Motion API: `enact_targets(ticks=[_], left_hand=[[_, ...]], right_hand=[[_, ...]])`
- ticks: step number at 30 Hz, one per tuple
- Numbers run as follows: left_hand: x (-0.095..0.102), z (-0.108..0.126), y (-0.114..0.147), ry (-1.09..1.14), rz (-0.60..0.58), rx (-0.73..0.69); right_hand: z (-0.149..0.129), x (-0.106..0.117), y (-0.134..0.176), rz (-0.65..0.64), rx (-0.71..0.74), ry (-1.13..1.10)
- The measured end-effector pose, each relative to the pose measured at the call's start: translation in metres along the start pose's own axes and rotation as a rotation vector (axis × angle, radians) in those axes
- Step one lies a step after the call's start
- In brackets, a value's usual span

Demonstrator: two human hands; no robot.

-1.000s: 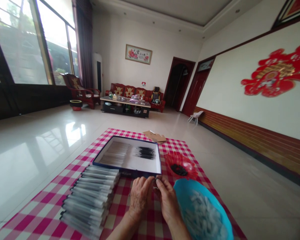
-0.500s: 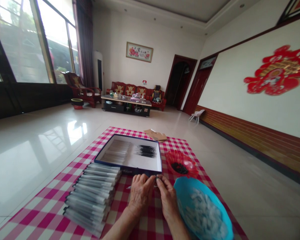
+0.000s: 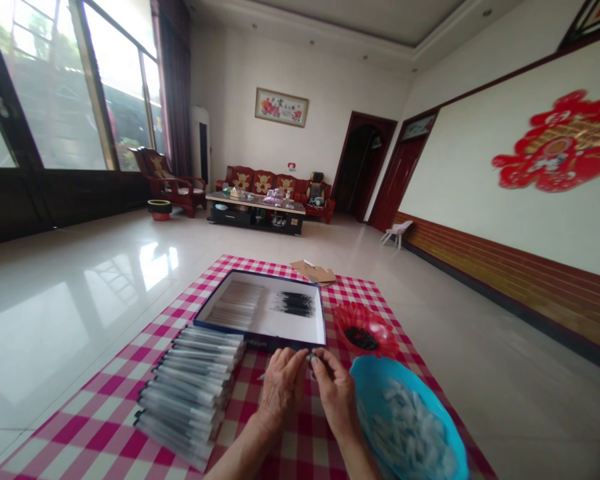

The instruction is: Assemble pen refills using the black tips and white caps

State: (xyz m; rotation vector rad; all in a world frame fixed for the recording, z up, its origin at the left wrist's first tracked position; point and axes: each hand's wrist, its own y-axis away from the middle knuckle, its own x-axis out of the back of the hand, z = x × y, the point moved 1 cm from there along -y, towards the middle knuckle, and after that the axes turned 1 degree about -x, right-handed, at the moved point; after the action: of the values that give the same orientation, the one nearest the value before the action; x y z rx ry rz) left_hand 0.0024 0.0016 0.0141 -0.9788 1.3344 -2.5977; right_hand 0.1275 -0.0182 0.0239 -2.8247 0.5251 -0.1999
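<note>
My left hand (image 3: 279, 383) is closed around a slim pen, whose pale tip (image 3: 262, 377) pokes out on the left. Fingertips of my right hand (image 3: 336, 390) pinch at the pen's other end, where a small piece between the two hands is too small to make out. To the left lies a stack of clear-barrelled pens (image 3: 193, 380) with dark ends. Beyond my hands stands a shallow box (image 3: 267, 319) with clear tubes (image 3: 236, 303) on its left side and black pen parts (image 3: 296, 304) on its right.
A red petal-edged bowl (image 3: 344, 315) holds small black pieces. Nearer, a blue bowl (image 3: 366, 368) is filled with whitish translucent pieces (image 3: 415, 427). Flattened cardboard (image 3: 314, 272) lies at the back of the checked tablecloth (image 3: 93, 427). A coffee table (image 3: 255, 212) and sofa stand across the room.
The whole view has shifted slightly. My hands stay together over the same spot, with the fingertips changing position a little on the piece between them.
</note>
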Motion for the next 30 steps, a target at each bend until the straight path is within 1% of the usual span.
enact_targets(ticks=[3,6,11,17,20,23,27,30], left_hand=[[0.0,0.0,0.0,0.019,0.011,-0.002],[0.001,0.001,-0.001,0.016,0.007,-0.018],[0.003,0.002,-0.002,0.022,0.002,-0.042],[0.002,0.002,0.0,0.034,-0.004,-0.026],[0.002,0.003,0.0,0.019,-0.033,-0.014],[0.002,0.004,-0.001,0.011,-0.071,-0.008],[0.003,0.005,-0.002,0.017,-0.091,-0.025],[0.004,0.006,-0.002,0.006,-0.106,-0.031]], right_hand=[[-0.01,0.004,-0.001,-0.029,0.074,0.08],[-0.016,0.007,-0.002,-0.072,0.107,0.106],[-0.015,0.009,-0.002,-0.083,0.101,0.119],[-0.012,0.01,-0.001,-0.105,0.108,0.167],[-0.012,0.013,-0.003,-0.121,0.111,0.193],[-0.015,0.017,-0.005,-0.15,0.103,0.212],[-0.019,0.022,-0.008,-0.202,0.09,0.212],[-0.023,0.026,-0.008,-0.24,0.102,0.252]])
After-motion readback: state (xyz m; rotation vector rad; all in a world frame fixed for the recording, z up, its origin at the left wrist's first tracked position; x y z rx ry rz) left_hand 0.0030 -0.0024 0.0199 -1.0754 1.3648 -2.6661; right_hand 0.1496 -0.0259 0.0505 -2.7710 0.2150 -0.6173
